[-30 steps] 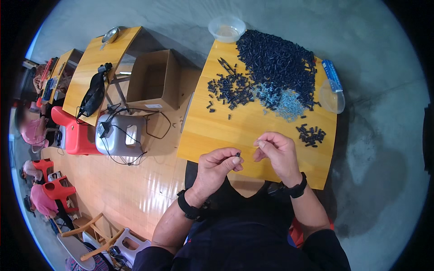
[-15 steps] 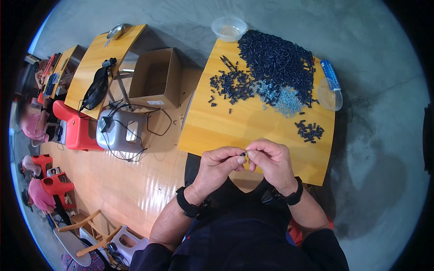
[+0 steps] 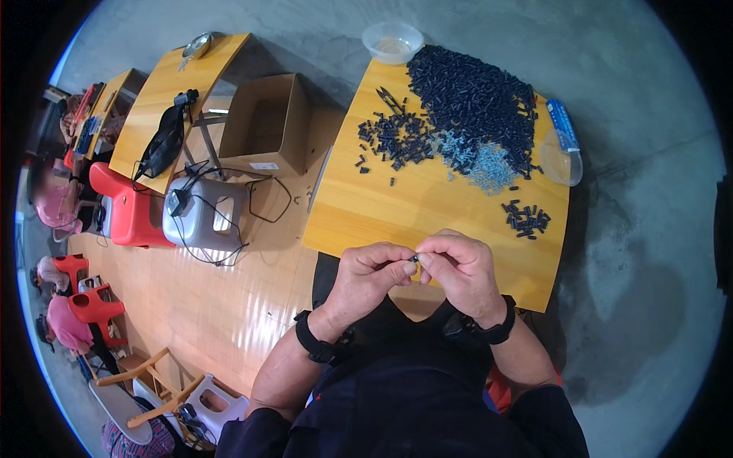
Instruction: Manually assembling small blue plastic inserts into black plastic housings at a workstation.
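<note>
Over the near edge of the yellow wooden table [image 3: 336,221], my two hands meet fingertip to fingertip. My left hand [image 3: 372,281] pinches a small black cylindrical piece [image 3: 414,259] between thumb and forefinger. My right hand [image 3: 464,276] is closed in a pinch against the end of that piece; whatever lies between its fingertips is too small to make out. Farther back lies a big heap of black cylindrical pieces [image 3: 473,95], with pale blue small parts [image 3: 489,166] at its near side. Looser black pieces [image 3: 395,139] spread to the left, and a small group [image 3: 527,220] lies at the right.
Black snips [image 3: 390,101] lie behind the loose pieces. A clear plastic bowl [image 3: 392,44] stands at the far left corner; a blue box [image 3: 561,126] and a clear round container [image 3: 560,162] are at the right edge. Left are a cardboard box [image 3: 263,126], stools [image 3: 202,214] and seated people.
Both hands stay together with only slight finger movement around the small black piece. The table has shifted a little in view.
</note>
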{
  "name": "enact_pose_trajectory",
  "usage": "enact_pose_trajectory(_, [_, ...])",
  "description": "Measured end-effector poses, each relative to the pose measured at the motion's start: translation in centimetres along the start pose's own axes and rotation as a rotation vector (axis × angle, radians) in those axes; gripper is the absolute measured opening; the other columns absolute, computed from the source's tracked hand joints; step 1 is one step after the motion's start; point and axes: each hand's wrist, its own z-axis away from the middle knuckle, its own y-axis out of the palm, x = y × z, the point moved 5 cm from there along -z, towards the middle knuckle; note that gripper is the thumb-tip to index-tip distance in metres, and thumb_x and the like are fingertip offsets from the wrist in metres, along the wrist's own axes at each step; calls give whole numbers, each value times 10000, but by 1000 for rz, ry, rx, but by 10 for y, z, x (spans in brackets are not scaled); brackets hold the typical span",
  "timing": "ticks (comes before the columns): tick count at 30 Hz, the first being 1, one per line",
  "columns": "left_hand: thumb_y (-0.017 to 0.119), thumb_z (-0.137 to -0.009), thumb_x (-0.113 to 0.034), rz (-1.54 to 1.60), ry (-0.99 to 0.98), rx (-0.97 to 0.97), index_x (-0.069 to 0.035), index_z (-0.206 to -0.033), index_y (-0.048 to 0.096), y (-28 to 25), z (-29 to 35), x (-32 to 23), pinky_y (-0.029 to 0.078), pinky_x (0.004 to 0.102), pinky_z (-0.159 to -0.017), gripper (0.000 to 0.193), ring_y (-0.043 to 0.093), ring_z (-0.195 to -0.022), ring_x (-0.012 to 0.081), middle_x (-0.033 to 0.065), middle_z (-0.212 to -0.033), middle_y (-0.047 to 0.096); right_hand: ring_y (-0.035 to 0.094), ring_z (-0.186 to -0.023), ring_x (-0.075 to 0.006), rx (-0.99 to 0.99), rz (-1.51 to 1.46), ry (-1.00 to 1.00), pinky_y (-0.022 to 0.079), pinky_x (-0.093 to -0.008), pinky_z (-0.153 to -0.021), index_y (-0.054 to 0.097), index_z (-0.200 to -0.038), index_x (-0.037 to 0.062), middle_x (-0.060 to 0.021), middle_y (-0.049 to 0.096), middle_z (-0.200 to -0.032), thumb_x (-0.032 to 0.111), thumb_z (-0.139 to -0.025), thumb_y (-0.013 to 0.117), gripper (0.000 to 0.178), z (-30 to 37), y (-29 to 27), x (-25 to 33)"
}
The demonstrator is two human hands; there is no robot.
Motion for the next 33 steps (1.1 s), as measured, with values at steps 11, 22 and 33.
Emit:
enact_pose_trajectory(11, [642, -887, -55, 53, -45, 6, 19, -971, 679, 1, -4, -1, 502, 206, -648, 118, 591, -699, 61, 28, -825, 672, 585, -641, -80, -9, -58, 67, 456, -199, -566, 642, -918, -46, -59, 596, -812, 6, -884, 583, 86, -2, -2, -9])
enact_pose_trajectory(22, [638, -889, -51, 9, -98, 16, 27, -970, 671, -2, -8, 6, 512, 209, -641, 117, 607, -689, 68, 26, -807, 662, 594, -626, -233, 93, 463, -284, 458, -302, -556, 643, -901, -11, -127, 611, -757, -51, -792, 611, 120, -12, 2, 19])
enact_pose_trajectory(33, [648, -889, -70, 79, -87, 32, 22, -979, 665, -3, -11, 3, 500, 205, -640, 130, 593, -693, 60, 19, -798, 655, 619, -650, -244, 3, 433, -337, 478, -316, -562, 623, -909, -6, -129, 611, -776, -73, -790, 608, 137, -8, 0, 17])
